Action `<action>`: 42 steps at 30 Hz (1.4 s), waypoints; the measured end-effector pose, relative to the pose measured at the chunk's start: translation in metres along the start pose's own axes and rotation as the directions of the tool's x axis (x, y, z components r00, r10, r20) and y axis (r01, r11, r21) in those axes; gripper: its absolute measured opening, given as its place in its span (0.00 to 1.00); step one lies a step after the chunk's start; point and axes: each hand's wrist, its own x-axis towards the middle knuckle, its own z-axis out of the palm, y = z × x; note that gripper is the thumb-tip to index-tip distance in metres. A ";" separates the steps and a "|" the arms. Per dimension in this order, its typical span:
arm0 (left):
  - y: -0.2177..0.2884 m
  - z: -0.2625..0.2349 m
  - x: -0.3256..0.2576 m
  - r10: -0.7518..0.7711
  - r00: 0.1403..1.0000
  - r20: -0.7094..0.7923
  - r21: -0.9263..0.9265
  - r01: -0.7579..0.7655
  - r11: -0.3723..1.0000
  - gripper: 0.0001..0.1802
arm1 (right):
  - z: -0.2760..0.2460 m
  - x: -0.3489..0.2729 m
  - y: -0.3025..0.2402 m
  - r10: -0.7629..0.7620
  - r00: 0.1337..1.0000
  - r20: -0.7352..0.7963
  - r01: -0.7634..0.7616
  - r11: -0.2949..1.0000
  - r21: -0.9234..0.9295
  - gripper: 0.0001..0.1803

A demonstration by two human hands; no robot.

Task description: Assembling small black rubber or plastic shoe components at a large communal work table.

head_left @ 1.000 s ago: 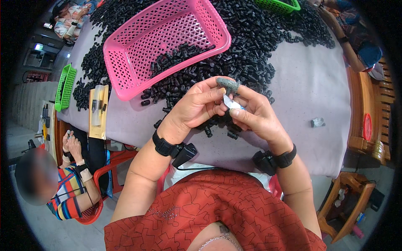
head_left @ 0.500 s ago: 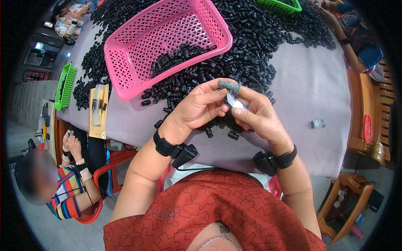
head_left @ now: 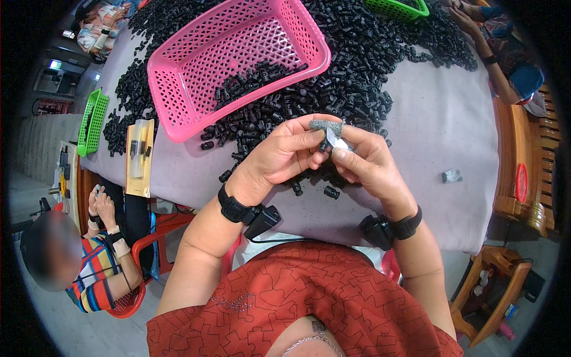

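My two hands meet over the near edge of the pile of small black ribbed cylindrical parts (head_left: 357,95). My left hand (head_left: 285,149) is closed, thumb and fingers pinching a small black part (head_left: 324,144) that mostly hides behind the fingertips. My right hand (head_left: 369,157) is closed as well, its thumb pressed on a small shiny silver blade-like piece (head_left: 339,141) held against the black part. A rough grey-green textured wrap (head_left: 326,125) sits at the fingertips above the blade; which finger it is on, I cannot tell.
A pink basket (head_left: 169,107) partly filled with black parts stands on the pile. Green baskets (head_left: 89,128) (head_left: 410,13) are at the left and far edge. A cardboard piece with a clear tube (head_left: 138,157) lies left; a small wrapped item (head_left: 452,176) lies right. Other people sit around the table.
The blade in my right hand has tilted slightly and shifted a little to the right, showing more of the black part. Both hands otherwise stay in place.
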 end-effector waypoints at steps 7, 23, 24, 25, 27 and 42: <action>0.003 0.002 -0.002 0.031 0.994 -0.103 0.153 -0.015 0.988 0.14 | 0.002 0.000 0.002 -0.037 0.995 -0.095 0.041 0.998 0.044 0.21; 0.002 0.002 -0.002 0.080 0.981 -0.177 0.293 -0.025 0.956 0.11 | 0.003 -0.001 0.001 -0.060 0.994 -0.093 0.068 0.995 0.076 0.24; 0.002 0.001 -0.002 0.081 0.980 -0.182 0.293 -0.024 0.956 0.11 | 0.004 -0.001 0.001 -0.060 0.994 -0.092 0.067 0.995 0.076 0.24; 0.002 0.001 -0.002 0.081 0.979 -0.187 0.293 -0.024 0.956 0.11 | 0.004 -0.001 0.000 -0.060 0.994 -0.094 0.067 0.995 0.073 0.24; 0.002 -0.001 -0.002 0.080 0.980 -0.185 0.288 -0.024 0.957 0.11 | 0.004 -0.001 0.000 -0.061 0.994 -0.096 0.067 0.995 0.071 0.23; 0.002 -0.003 -0.002 0.073 0.984 -0.159 0.271 -0.028 0.962 0.12 | 0.005 -0.001 0.001 -0.035 0.996 -0.086 0.039 0.998 0.042 0.24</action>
